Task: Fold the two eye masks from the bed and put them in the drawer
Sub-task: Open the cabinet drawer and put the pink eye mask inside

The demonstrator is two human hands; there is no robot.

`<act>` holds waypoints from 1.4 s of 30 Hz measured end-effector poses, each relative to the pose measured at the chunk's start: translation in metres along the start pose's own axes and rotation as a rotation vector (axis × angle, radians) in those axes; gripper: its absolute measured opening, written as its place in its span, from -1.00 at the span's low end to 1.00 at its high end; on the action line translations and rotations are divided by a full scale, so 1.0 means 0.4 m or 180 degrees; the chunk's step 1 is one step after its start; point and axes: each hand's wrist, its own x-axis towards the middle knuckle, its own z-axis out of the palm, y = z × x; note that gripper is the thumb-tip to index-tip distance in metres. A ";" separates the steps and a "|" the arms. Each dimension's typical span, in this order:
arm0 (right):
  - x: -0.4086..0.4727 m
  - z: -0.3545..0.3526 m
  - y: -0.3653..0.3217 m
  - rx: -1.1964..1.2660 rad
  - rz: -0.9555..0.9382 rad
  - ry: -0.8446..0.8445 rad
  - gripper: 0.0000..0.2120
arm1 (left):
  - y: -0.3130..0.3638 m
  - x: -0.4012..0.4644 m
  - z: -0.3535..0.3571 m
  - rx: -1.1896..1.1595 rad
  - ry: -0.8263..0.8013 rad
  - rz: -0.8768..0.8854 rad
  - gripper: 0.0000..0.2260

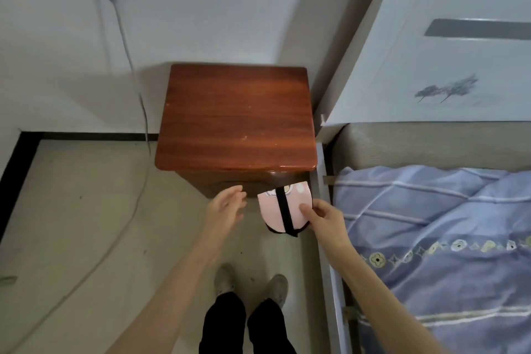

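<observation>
My right hand [324, 218] pinches a folded pink eye mask [275, 207] with a black strap across it, held in the air in front of the nightstand's right side. A dark edge shows under the pink mask; whether that is a second mask I cannot tell. My left hand [227, 207] is spread with nothing in it, fingers reaching toward the dark drawer front [230, 185] of the red-brown wooden nightstand [235, 118]. The drawer front looks closed. The bed [431, 238] with a blue striped quilt lies to the right.
A white headboard [431, 52] rises behind the bed, and the bed's grey side rail [327, 253] runs beside my right arm. A white cable [126, 46] hangs from a wall socket down to the floor on the left. My feet stand on the beige floor [86, 224].
</observation>
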 end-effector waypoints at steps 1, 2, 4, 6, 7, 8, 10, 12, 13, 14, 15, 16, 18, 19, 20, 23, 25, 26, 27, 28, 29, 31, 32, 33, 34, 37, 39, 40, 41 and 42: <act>0.037 0.009 0.036 -0.0148 0.0031 0.0093 -0.90 | -0.051 0.030 -0.033 -0.0155 0.0178 -0.0094 -0.78; 0.076 0.018 0.071 -0.0203 0.0083 0.0181 -0.88 | -0.099 0.065 -0.068 -0.0263 0.0367 -0.0147 -0.74; 0.156 0.035 0.139 -0.0238 0.0241 0.0307 -0.84 | -0.184 0.141 -0.135 -0.0347 0.0693 -0.0224 -0.64; 0.234 0.052 0.196 -0.0299 0.0304 0.0348 -0.83 | -0.247 0.225 -0.187 -0.0351 0.0851 -0.0259 -0.55; 0.272 0.062 0.221 -0.0345 0.0299 0.0342 -0.80 | -0.273 0.267 -0.208 -0.0328 0.0877 -0.0257 -0.52; 0.309 0.074 0.243 -0.0374 0.0302 0.0343 -0.74 | -0.296 0.308 -0.227 -0.0303 0.0904 -0.0248 -0.48; 0.374 0.097 0.272 -0.0339 0.0350 0.0404 -0.50 | -0.331 0.381 -0.258 -0.0210 0.0972 -0.0228 -0.40; 0.421 0.114 0.290 -0.0246 0.0359 0.0456 -0.31 | -0.356 0.434 -0.280 -0.0058 0.0993 -0.0186 -0.33; 0.440 0.119 0.296 -0.0193 0.0345 0.0454 -0.25 | -0.365 0.455 -0.286 -0.0016 0.0980 -0.0139 -0.31; 0.455 0.120 0.300 -0.0142 0.0315 0.0424 -0.20 | -0.371 0.472 -0.291 -0.0005 0.0967 -0.0072 -0.29; 0.468 0.119 0.300 -0.0100 0.0261 0.0369 -0.17 | -0.375 0.485 -0.294 -0.0001 0.0952 0.0012 -0.27; 0.478 0.117 0.297 -0.0098 0.0186 0.0300 -0.17 | -0.375 0.495 -0.295 0.0007 0.0930 0.0101 -0.25; 0.491 0.114 0.285 -0.0156 0.0040 0.0180 -0.21 | -0.371 0.507 -0.295 -0.0001 0.0865 0.0242 -0.21; 0.495 0.114 0.278 -0.0164 0.0009 0.0136 -0.22 | -0.370 0.510 -0.295 -0.0036 0.0853 0.0277 -0.21; 0.498 0.115 0.273 -0.0148 0.0006 0.0102 -0.23 | -0.369 0.513 -0.293 -0.0077 0.0866 0.0292 -0.21; 0.500 0.116 0.267 -0.0097 0.0049 0.0081 -0.21 | -0.364 0.515 -0.285 -0.0160 0.0966 0.0338 -0.24; 0.500 0.113 0.266 -0.0078 0.0053 0.0094 -0.23 | -0.359 0.515 -0.283 -0.0203 0.0992 0.0436 -0.26; 0.501 0.112 0.265 -0.0036 0.0058 0.0106 -0.24 | -0.356 0.516 -0.284 -0.0245 0.0985 0.0469 -0.28; 0.501 0.111 0.266 0.0007 0.0066 0.0119 -0.25 | -0.355 0.516 -0.285 -0.0282 0.0968 0.0494 -0.29; 0.500 0.110 0.268 0.0029 0.0078 0.0128 -0.25 | -0.355 0.516 -0.287 -0.0307 0.0943 0.0520 -0.29; 0.497 0.109 0.271 0.0035 0.0098 0.0143 -0.23 | -0.357 0.513 -0.289 -0.0319 0.0905 0.0544 -0.29; 0.482 0.111 0.282 0.0035 0.0140 0.0169 -0.19 | -0.363 0.500 -0.294 -0.0347 0.0833 0.0578 -0.29; 0.470 0.113 0.290 0.0032 0.0156 0.0155 -0.18 | -0.367 0.491 -0.297 -0.0361 0.0816 0.0576 -0.29; 0.455 0.116 0.297 0.0026 0.0177 0.0136 -0.17 | -0.371 0.480 -0.300 -0.0368 0.0809 0.0554 -0.30; 0.440 0.116 0.306 0.0020 0.0201 0.0123 -0.17 | -0.377 0.466 -0.304 -0.0370 0.0809 0.0522 -0.31; 0.390 0.110 0.334 0.0000 0.0332 0.0092 -0.16 | -0.401 0.411 -0.314 -0.0301 0.0875 0.0386 -0.35; 0.361 0.103 0.348 0.0014 0.0448 0.0071 -0.16 | -0.410 0.377 -0.314 -0.0272 0.0979 0.0252 -0.34; 0.348 0.101 0.353 0.0030 0.0502 0.0056 -0.15 | -0.413 0.364 -0.313 -0.0260 0.1047 0.0192 -0.32; 0.335 0.098 0.359 0.0044 0.0554 0.0040 -0.15 | -0.416 0.352 -0.311 -0.0245 0.1114 0.0147 -0.32; 0.324 0.097 0.364 0.0062 0.0595 0.0032 -0.15 | -0.419 0.343 -0.310 -0.0236 0.1169 0.0116 -0.33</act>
